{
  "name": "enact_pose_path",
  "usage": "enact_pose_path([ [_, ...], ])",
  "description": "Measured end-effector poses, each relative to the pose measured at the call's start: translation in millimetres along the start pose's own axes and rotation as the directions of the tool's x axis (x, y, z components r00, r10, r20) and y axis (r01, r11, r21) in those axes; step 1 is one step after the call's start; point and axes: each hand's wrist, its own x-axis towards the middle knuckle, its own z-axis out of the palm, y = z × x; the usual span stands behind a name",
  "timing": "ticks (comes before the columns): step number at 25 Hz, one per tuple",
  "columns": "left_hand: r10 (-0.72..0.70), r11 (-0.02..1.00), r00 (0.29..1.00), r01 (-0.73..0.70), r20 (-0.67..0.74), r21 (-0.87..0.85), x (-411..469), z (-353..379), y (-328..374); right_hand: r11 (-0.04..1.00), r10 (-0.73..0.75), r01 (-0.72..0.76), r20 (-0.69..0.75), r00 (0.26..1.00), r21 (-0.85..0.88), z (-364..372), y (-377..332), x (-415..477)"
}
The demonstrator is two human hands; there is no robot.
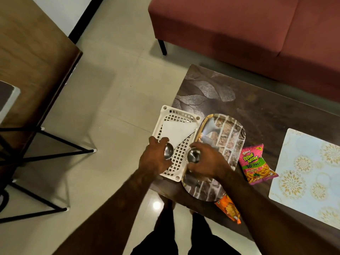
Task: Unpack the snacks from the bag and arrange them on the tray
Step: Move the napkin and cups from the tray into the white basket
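Both forearms reach in from the bottom of the head view, each hand carrying a small steel bowl. Over the white slotted basket, the left hand has its grip closed around the rim of one steel bowl. The right hand has its grip closed on the other bowl, at the near edge of the oval tray. A folded white cloth lies in the basket, which sits on the dark surface, touching the tray's left rim.

Two snack packets are already out of any bag. The pink packet lies flat just beside the tray's right edge, its long axis running away from the camera and its printed top pointing toward the sofa. An orange packet pokes out from under the right forearm at the tray's near end, with its long axis slanting down to the right.

My guess is the bowls are being set out for serving. The next move probably calls for lowering each bowl flat onto the tray, then lifting the packets onto it. No bag shows here.
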Motion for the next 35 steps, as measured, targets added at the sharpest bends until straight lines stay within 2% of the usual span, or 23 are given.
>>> enact_pose_path([
  [3,-0.110,0.994,0.994,0.110,0.007,-0.012,15,-7,-22,0.998,-0.056,0.056,-0.001,0.998,-0.008,15,-39,34],
  [6,-0.134,0.991,0.990,0.134,0.038,-0.007,21,0,-32,0.998,-0.035,0.038,0.048,0.998,-0.053,36,-55,54],
  [13,-0.136,0.991,0.985,0.136,0.105,0.004,23,7,-43,0.999,0.036,-0.036,0.054,0.998,-0.003,55,-39,57],
  [19,-0.240,0.969,0.942,0.218,0.235,0.116,22,0,-39,0.992,0.093,-0.087,-0.063,0.994,0.096,28,-20,33],
  [20,-0.258,0.959,0.944,0.225,0.204,0.170,20,-1,-33,0.990,0.112,-0.103,-0.089,0.990,0.100,21,-10,29],
  [21,-0.258,0.948,0.960,0.228,0.112,0.224,19,-2,-28,0.988,0.136,-0.126,-0.116,0.984,0.089,15,0,26],
  [23,-0.141,0.951,0.976,0.180,-0.166,0.251,15,-6,-12,0.981,0.191,-0.183,-0.161,0.968,0.063,3,21,17],
  [24,-0.042,0.970,0.964,0.103,-0.264,0.222,10,-7,0,0.976,0.215,-0.206,-0.183,0.959,0.066,-3,32,11],
  [25,0.054,0.983,0.953,0.001,-0.298,0.184,4,-5,17,0.971,0.236,-0.225,-0.211,0.948,0.075,-10,44,6],
  [26,0.144,0.983,0.953,-0.105,-0.267,0.153,-3,3,36,0.966,0.258,-0.244,-0.242,0.935,0.088,-18,57,2],
  [28,0.224,0.970,0.973,-0.217,-0.056,0.106,-29,38,72,0.952,0.306,-0.289,-0.291,0.907,0.101,-33,80,-3],
  [29,0.164,0.982,0.982,-0.171,0.090,0.077,-44,60,86,0.943,0.330,-0.323,-0.313,0.890,0.078,-39,91,-6],
  [30,0.030,0.999,0.970,-0.039,0.243,0.035,-59,83,93,0.928,0.360,-0.370,-0.339,0.869,0.037,-45,102,-9],
  [31,-0.156,0.983,0.905,0.183,0.397,-0.029,-72,103,92,0.904,0.396,-0.427,-0.363,0.844,-0.008,-49,113,-11],
  [32,-0.327,0.891,0.782,0.442,0.531,-0.102,-82,119,85,0.878,0.427,-0.476,-0.379,0.821,-0.044,-53,122,-13],
  [33,-0.432,0.741,0.642,0.653,0.633,-0.156,-90,131,78,0.858,0.448,-0.509,-0.383,0.808,-0.072,-56,132,-15],
  [34,-0.471,0.584,0.531,0.786,0.704,-0.202,-93,139,70,0.845,0.458,-0.526,-0.377,0.805,-0.096,-57,140,-16],
  [35,-0.475,0.443,0.475,0.856,0.741,-0.265,-92,148,65,0.842,0.454,-0.525,-0.364,0.813,-0.122,-58,147,-15],
])
